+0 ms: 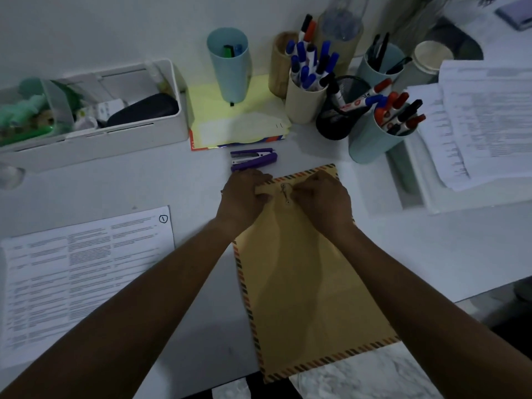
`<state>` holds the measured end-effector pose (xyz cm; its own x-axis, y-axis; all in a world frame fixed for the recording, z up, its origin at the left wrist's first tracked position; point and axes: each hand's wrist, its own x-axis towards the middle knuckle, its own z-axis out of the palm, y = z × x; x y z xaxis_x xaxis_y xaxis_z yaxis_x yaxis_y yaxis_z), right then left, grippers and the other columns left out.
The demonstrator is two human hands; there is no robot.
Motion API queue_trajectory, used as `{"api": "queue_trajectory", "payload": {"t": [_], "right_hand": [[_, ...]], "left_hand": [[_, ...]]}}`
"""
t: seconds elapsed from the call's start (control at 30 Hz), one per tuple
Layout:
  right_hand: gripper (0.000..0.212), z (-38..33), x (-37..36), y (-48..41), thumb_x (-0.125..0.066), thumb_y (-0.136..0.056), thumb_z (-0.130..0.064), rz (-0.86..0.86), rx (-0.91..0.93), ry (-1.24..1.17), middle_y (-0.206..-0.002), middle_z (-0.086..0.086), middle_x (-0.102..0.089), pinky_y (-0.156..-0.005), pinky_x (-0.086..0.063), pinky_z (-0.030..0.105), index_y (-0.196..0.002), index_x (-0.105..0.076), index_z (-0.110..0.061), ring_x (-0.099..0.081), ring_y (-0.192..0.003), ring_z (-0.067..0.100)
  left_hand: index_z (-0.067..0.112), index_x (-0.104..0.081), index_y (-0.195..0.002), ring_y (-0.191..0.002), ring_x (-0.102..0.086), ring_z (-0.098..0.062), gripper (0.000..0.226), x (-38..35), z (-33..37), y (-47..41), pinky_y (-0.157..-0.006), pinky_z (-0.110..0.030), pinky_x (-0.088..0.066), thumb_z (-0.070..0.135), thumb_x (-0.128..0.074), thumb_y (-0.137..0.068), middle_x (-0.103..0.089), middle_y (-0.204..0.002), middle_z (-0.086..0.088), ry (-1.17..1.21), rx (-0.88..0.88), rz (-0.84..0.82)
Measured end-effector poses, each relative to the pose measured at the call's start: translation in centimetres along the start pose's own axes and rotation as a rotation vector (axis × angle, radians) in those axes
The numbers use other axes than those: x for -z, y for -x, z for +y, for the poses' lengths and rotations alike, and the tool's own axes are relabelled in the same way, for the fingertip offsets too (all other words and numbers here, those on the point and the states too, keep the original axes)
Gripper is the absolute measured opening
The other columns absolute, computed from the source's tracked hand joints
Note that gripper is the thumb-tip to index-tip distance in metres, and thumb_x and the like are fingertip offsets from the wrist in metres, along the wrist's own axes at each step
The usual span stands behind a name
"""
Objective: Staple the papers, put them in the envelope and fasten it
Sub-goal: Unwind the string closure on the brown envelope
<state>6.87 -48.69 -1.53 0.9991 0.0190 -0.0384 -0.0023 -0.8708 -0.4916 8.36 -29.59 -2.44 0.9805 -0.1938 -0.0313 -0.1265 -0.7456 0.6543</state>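
- envelope (305, 283) flat on worktop (172, 182), centre-near, flap folded at far end
- L hand (244, 194): fingers curled on flap edge, left of clasp (285, 194)
- R hand (322, 197): fingertips pinch clasp
- stapler (254, 159) just beyond L hand

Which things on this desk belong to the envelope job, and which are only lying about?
In the job: envelope, metal clasp, left hand, right hand, purple stapler.
Lying about: marker cups, white organiser box, yellow pad, printed sheet on the left, paper stack on the right.
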Motion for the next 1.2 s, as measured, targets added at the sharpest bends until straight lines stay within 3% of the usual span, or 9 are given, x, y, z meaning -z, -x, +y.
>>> {"api": "queue_trajectory", "payload": {"t": [0.1, 0.2, 0.37, 0.53, 0.6, 0.73, 0.87, 1.1, 1.2], "right_hand": [[0.021, -0.3, -0.6, -0.3, -0.059, -0.097, -0.027, 0.022, -0.032, -0.02, -0.101, -0.005, -0.073, -0.07, -0.039, 0.017, -0.106, -0.078, -0.025, -0.058, -0.083, 0.007], [0.025, -0.7, -1.1, -0.6, -0.052, -0.099, -0.021, 0.017, -0.021, 0.028, -0.101, 0.002, -0.072, -0.076, -0.052, 0.029, -0.102, -0.077, -0.018, -0.065, -0.084, 0.017], [0.018, -0.2, -0.7, -1.8, -0.046, -0.099, -0.008, -0.123, 0.042, 0.15, -0.11, 0.013, -0.057, -0.079, -0.051, 0.04, -0.108, -0.062, -0.006, -0.06, -0.09, 0.028], [0.014, 0.5, 0.7, -3.6, -0.041, -0.101, -0.01, -0.148, -0.038, -0.024, -0.089, 0.004, -0.058, -0.062, -0.04, 0.029, -0.097, -0.054, -0.011, -0.056, -0.078, 0.02], [0.011, 0.4, 1.1, -3.5, -0.045, -0.101, -0.011, -0.148, -0.035, -0.103, -0.086, 0.003, -0.062, -0.061, -0.043, 0.026, -0.098, -0.055, -0.012, -0.057, -0.075, 0.017], [0.015, 0.6, 1.3, -3.1, -0.062, -0.093, -0.017, -0.153, 0.034, -0.089, -0.095, 0.001, -0.072, -0.079, -0.053, 0.026, -0.101, -0.075, -0.017, -0.065, -0.085, 0.015], [0.02, 0.6, 0.8, -2.9, -0.061, -0.094, -0.019, -0.129, 0.029, -0.048, -0.091, 0.002, -0.073, -0.075, -0.044, 0.023, -0.1, -0.08, -0.018, -0.064, -0.082, 0.016], [0.017, 0.5, -0.5, -2.7, -0.05, -0.095, -0.002, -0.174, 0.23, 0.204, -0.101, 0.013, -0.06, -0.078, -0.038, 0.029, -0.102, -0.066, -0.004, -0.055, -0.093, 0.025], [0.018, 0.8, -0.4, -3.4, -0.049, -0.088, 0.008, -0.247, 0.266, 0.275, -0.099, 0.016, -0.055, -0.072, -0.032, 0.028, -0.098, -0.059, -0.002, -0.053, -0.091, 0.028]], "left_hand": [[0.01, -0.07, -0.118, -0.11, -0.065, -0.018, 0.04, 0.3, 0.2, -0.2, -0.095, -0.017, -0.041, 0.011, -0.077, -0.079, -0.071, -0.118, -0.008, 0.125, 0.073, 0.0], [0.012, -0.07, -0.119, -0.112, -0.063, -0.015, 0.046, 0.2, -0.2, -0.4, -0.098, -0.017, -0.043, 0.009, -0.081, -0.074, -0.071, -0.118, -0.005, 0.183, 0.125, -0.013], [0.012, -0.071, -0.118, -0.11, -0.063, -0.011, 0.051, 0.3, -0.7, -0.8, -0.087, 0.004, -0.034, 0.011, -0.085, -0.069, -0.071, -0.117, -0.005, 0.219, 0.141, -0.036], [0.011, -0.072, -0.116, -0.103, -0.061, -0.006, 0.054, 0.4, -0.8, -0.8, -0.084, 0.008, -0.034, 0.01, -0.088, -0.065, -0.072, -0.113, -0.003, 0.27, 0.156, -0.038], [0.013, -0.072, -0.116, -0.104, -0.057, -0.003, 0.054, 0.4, -0.9, -0.8, -0.084, 0.01, -0.031, 0.012, -0.088, -0.065, -0.071, -0.115, -0.002, 0.253, 0.146, -0.033], [0.013, -0.073, -0.115, -0.102, -0.057, 0.0, 0.052, 0.4, -1.0, -1.0, -0.085, 0.01, -0.031, 0.015, -0.088, -0.066, -0.072, -0.115, -0.004, 0.223, 0.109, -0.027], [0.014, -0.073, -0.115, -0.107, -0.06, -0.005, 0.051, 0.4, -1.1, -1.0, -0.085, 0.008, -0.032, 0.015, -0.089, -0.066, -0.072, -0.116, -0.002, 0.223, 0.121, -0.026], [0.015, -0.072, -0.117, -0.11, -0.059, -0.006, 0.052, 0.3, -1.3, -1.0, -0.086, 0.007, -0.033, 0.018, -0.088, -0.067, -0.071, -0.118, -0.002, 0.226, 0.118, -0.039], [0.015, -0.072, -0.118, -0.115, -0.06, -0.012, 0.052, 0.3, -1.5, -1.0, -0.093, -0.002, -0.036, 0.019, -0.088, -0.068, -0.07, -0.12, -0.003, 0.219, 0.119, -0.048]]}}
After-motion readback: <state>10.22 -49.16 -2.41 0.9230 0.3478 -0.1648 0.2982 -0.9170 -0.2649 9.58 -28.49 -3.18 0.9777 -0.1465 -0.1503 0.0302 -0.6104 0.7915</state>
